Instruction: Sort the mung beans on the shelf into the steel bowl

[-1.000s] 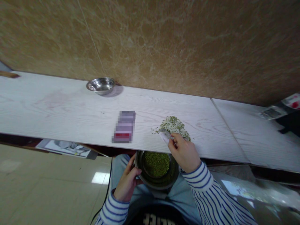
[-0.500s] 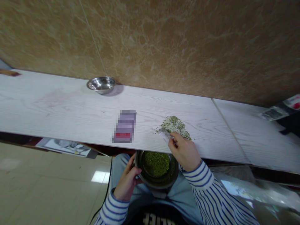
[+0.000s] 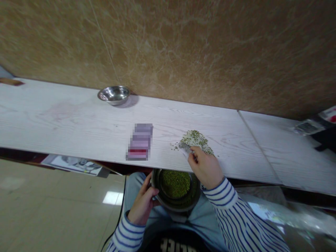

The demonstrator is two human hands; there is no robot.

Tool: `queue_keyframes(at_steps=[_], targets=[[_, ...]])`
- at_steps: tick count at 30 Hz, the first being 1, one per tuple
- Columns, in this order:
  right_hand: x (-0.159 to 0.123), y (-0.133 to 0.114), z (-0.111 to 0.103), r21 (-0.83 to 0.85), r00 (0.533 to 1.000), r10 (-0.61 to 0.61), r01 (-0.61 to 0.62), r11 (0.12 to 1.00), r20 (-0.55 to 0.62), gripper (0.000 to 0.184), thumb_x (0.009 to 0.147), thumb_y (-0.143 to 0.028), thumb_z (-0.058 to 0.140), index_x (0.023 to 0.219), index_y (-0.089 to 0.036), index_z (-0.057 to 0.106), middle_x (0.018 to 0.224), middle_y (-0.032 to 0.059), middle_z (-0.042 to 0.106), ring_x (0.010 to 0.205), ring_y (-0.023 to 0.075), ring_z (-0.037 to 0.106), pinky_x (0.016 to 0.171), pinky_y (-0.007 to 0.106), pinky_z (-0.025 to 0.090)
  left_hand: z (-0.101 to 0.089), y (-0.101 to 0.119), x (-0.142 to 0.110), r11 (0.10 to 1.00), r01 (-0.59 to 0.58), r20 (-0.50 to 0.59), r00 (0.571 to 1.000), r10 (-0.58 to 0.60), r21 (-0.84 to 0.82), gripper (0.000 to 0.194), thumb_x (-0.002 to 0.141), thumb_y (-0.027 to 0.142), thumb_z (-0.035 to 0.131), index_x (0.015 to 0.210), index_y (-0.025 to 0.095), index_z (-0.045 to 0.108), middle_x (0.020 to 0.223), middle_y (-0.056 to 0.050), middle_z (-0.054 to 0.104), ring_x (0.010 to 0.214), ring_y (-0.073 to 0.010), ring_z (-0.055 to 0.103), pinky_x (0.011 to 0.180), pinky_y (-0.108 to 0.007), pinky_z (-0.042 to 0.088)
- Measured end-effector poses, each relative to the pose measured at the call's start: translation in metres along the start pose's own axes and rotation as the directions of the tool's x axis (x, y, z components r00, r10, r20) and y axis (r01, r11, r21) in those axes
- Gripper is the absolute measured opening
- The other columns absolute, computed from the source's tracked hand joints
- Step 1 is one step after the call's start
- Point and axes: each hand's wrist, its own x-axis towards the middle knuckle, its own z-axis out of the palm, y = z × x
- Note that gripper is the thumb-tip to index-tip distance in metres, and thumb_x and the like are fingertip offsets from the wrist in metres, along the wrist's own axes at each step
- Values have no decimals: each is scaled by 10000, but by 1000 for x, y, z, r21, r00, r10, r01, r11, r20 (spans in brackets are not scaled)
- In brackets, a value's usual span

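Note:
My left hand is closed on the rim of a metal bowl that rests at my lap below the counter's front edge. Green beans, small like mung beans, lie inside it. In my right hand is a metal spoon, its handle pinched between thumb and fingers. The spoon's head touches or hovers just over the counter, at the lower left edge of a spread pile of green beans mixed with white grains. A few loose beans lie left of the spoon.
A smaller shiny steel bowl stands by the wall on the white wood-grain counter. Left of the pile lies a blurred-out flat rectangular object. Packets sit at far right. A wooden piece lies at far left.
The spoon and my right hand have shifted very slightly left, with the spoon's head turned a little. My left hand and the bowl it holds stay in place.

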Motion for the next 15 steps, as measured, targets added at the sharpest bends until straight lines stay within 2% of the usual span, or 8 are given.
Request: queue_keyframes(at_steps=[5, 15], targets=[[1, 5, -1, -19, 998, 58, -58, 998, -21, 263, 825, -252, 417, 1029, -191, 572, 682, 23, 673, 599, 157, 619, 549, 238, 370, 0, 1, -1, 1000, 1, -19, 1000, -1, -2, 715, 600, 145, 562, 1289, 269, 420, 1028, -36, 629, 846, -209, 609, 572, -283, 491], [10, -8, -2, 21, 999, 46, -46, 999, -19, 239, 830, -252, 418, 1004, -191, 570, 711, 27, 679, 628, 155, 619, 569, 240, 377, -2, 4, 0, 1000, -11, -20, 1000, 11, -12, 706, 604, 140, 558, 1284, 273, 423, 993, -26, 638, 822, -201, 614, 578, -293, 499]])
